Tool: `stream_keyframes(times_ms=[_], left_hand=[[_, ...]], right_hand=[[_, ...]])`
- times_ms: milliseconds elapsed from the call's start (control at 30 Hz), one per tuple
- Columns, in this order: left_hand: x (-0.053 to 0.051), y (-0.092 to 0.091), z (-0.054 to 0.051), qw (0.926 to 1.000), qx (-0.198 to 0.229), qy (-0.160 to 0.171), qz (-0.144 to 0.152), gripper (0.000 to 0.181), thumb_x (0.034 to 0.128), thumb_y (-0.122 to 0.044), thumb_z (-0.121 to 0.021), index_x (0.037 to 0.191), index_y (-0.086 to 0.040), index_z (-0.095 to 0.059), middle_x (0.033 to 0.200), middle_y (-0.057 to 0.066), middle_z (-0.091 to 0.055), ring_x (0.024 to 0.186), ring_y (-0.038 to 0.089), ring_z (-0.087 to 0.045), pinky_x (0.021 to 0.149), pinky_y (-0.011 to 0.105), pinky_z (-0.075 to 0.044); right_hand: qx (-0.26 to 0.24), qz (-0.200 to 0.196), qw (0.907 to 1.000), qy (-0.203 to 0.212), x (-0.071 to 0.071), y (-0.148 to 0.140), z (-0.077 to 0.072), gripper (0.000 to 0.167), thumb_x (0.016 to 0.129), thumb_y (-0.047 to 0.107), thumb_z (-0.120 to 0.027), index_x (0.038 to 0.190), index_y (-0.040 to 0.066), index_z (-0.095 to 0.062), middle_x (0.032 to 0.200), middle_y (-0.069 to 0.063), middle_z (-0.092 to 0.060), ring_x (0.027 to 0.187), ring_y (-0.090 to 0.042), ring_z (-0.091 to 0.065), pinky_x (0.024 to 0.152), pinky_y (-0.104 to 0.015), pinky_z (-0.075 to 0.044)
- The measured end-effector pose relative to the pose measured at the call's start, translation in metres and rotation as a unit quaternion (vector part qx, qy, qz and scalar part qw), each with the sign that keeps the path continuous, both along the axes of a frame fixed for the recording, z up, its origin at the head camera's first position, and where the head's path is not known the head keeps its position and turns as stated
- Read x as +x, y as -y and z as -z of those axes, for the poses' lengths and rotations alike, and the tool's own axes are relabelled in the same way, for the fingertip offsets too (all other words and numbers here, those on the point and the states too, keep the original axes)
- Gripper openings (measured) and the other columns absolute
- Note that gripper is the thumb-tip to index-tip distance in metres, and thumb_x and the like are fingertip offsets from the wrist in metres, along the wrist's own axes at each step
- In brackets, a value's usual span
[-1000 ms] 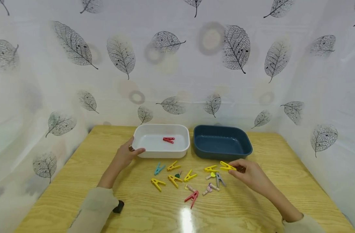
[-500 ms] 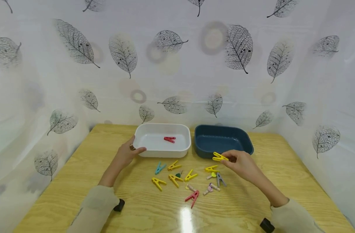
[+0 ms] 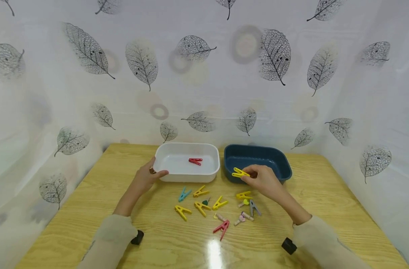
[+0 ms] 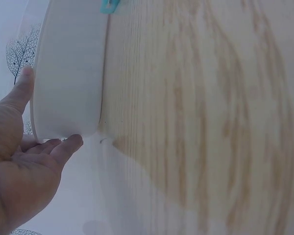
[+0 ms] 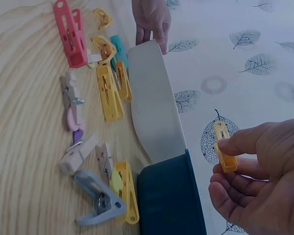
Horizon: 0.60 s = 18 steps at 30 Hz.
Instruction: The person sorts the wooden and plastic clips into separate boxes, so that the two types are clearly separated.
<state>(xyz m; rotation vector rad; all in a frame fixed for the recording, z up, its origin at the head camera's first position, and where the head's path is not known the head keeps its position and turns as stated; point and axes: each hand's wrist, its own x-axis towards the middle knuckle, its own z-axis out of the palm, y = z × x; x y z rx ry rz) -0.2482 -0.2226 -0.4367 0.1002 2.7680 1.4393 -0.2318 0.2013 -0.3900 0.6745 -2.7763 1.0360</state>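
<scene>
My right hand (image 3: 265, 182) pinches a yellow clothespin (image 3: 239, 173) between thumb and fingers, above the front rim of the dark blue tub (image 3: 281, 164). In the right wrist view that clothespin (image 5: 227, 160) shows end-on under the thumb. With thumb at the front rim and fingers against the end wall, my left hand (image 3: 147, 180) holds the left corner of the white tub (image 3: 187, 178). A red clothespin (image 3: 195, 161) lies inside the white tub.
In front of the tubs lie several yellow clothespins (image 3: 219, 203), a teal one (image 3: 184, 194), a grey one (image 3: 254, 207) and a pink one (image 3: 222, 228). Small wooden pegs (image 3: 247, 216) lie among them. A leaf-patterned cloth (image 3: 197, 86) hangs behind the table.
My right hand has carried the yellow clothespin left and up, from beside the loose clothespins to over the dark blue tub's front rim. My left hand stays at the white tub.
</scene>
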Motion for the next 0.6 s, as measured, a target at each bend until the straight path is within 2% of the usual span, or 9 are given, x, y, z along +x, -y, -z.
stream_keyframes(times_ms=[600], left_hand=[[0.0,0.0,0.001,0.9999,-0.011,0.003,-0.004,0.097,0.0994,-0.036,-0.072,0.162,0.006,-0.01,0.162,0.035,-0.023,0.143,0.047,-0.039,0.111,0.051,-0.046]], right_hand=[[-0.012,-0.028,0.9995,0.009,-0.029,0.064,-0.005,0.017,0.095,0.012,-0.075,0.108,0.001,-0.078,0.095,-0.006,-0.074,0.077,-0.014,-0.062,0.067,-0.031,-0.054]])
